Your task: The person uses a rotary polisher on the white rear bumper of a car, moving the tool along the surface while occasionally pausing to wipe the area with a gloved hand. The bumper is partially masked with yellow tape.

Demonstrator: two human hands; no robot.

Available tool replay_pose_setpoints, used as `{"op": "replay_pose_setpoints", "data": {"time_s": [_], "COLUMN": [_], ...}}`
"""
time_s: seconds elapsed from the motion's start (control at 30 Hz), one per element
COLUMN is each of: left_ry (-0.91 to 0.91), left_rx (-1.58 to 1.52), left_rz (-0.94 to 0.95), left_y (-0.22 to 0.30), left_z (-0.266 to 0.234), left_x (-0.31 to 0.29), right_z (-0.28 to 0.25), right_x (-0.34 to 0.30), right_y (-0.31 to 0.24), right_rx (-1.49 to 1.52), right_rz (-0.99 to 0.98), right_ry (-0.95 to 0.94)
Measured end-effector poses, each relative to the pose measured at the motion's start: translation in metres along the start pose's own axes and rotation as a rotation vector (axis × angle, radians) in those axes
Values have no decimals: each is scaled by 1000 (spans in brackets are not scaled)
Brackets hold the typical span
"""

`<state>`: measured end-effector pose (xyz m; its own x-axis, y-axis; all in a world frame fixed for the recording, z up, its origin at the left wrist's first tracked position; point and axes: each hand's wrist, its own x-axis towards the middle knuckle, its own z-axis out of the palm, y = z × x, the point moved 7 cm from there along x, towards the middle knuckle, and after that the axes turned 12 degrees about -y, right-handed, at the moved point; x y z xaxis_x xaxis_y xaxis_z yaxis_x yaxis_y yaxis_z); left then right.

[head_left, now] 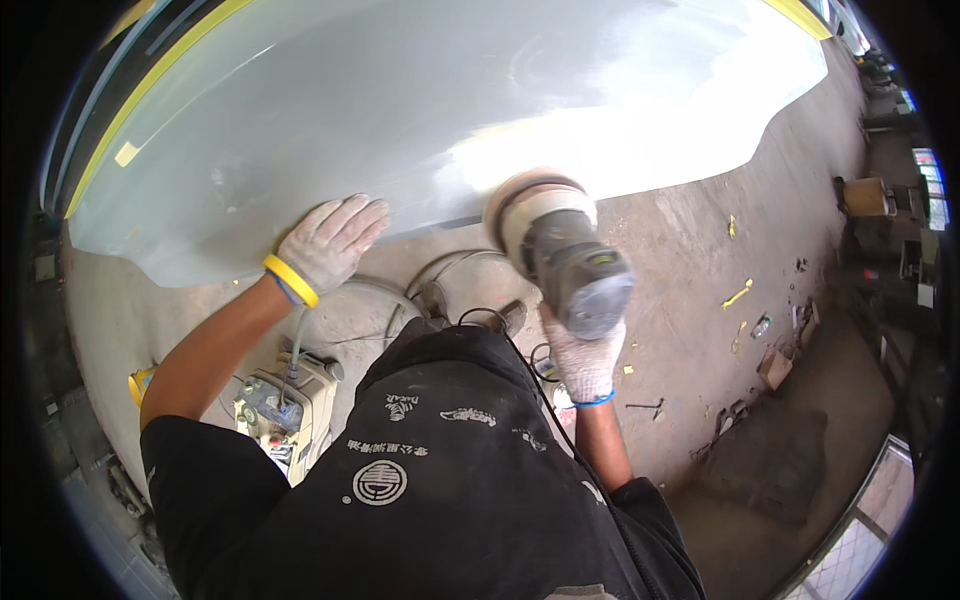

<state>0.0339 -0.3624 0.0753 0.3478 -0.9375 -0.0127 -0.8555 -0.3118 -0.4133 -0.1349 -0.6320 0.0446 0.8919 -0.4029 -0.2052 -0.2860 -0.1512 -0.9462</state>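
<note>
A large grey-primed car body panel (pixel 350 120) curves across the upper part of the head view, with a bright sheen on its right side. My left hand (pixel 335 240), in a pale work glove, lies flat near the panel's lower edge with its fingers stretched out. A yellow band circles that wrist. My right hand (pixel 585 355), gloved too, is wrapped round a dark power sander (pixel 580 265). The sander's round pad (pixel 530 195) meets the panel at its lower edge, right of my left hand. The sander body partly hides my right fingers.
Yellow masking tape (pixel 150 85) borders the panel. Hoses (pixel 440 270) curl over the concrete floor (pixel 690 300) by my feet. At left stands a beige wheeled machine (pixel 315 400) with items on top. Tape scraps (pixel 737 293) and a small cardboard box (pixel 774 367) lie at right.
</note>
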Motion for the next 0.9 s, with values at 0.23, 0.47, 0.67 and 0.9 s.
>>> {"op": "replay_pose_setpoints", "data": {"time_s": [0.23,0.47,0.67,0.9], "left_ry": [37,32,55,49], "left_rx": [-28,4,-1,-61], "left_rz": [35,80,81,64], "left_y": [-7,-11,-12,-17], "left_z": [14,20,28,26], "left_x": [-7,-3,-2,6], "right_z": [-1,-68,-10,66], "right_x": [17,43,26,11], "right_y": [-29,-3,-25,-23], "right_rx": [-356,29,-204,-83], "right_rz": [-76,132,-8,18], "right_ry": [141,325,274,-136]}}
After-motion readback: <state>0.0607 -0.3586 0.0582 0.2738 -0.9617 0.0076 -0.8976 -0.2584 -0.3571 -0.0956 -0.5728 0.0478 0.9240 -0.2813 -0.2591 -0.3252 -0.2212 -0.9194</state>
